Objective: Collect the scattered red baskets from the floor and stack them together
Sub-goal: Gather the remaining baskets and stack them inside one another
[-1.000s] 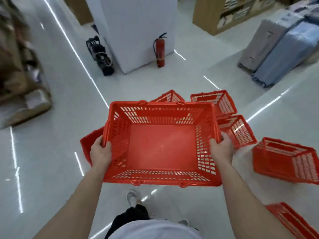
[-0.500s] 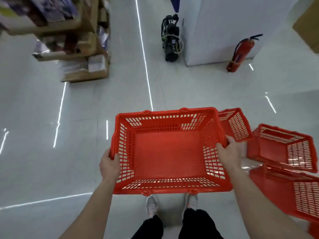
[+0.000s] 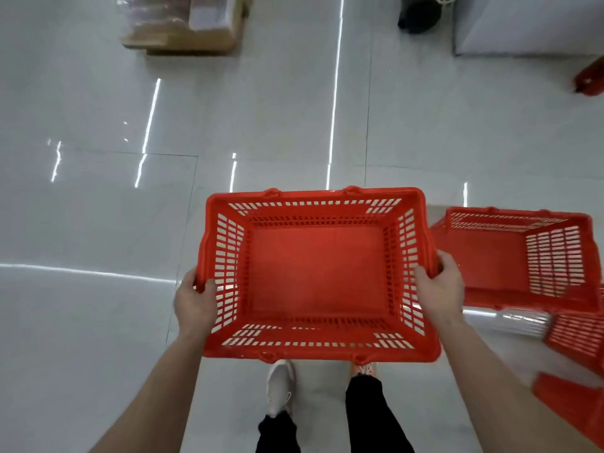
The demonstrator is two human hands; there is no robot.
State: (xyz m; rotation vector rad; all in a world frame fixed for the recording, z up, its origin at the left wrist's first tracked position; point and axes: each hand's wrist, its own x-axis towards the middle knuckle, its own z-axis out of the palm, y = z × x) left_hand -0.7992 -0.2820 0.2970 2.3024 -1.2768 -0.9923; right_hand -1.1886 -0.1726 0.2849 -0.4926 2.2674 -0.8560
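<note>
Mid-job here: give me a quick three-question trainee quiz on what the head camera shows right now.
1. True or false: the left hand and right hand each grip a short side of the held basket.
2. Inside the held basket there is: A) nothing, B) a bottle, C) a box.
3. On which side of the held basket does the nearest floor basket lie?

Key: 1 true; 2 A; 3 right.
</note>
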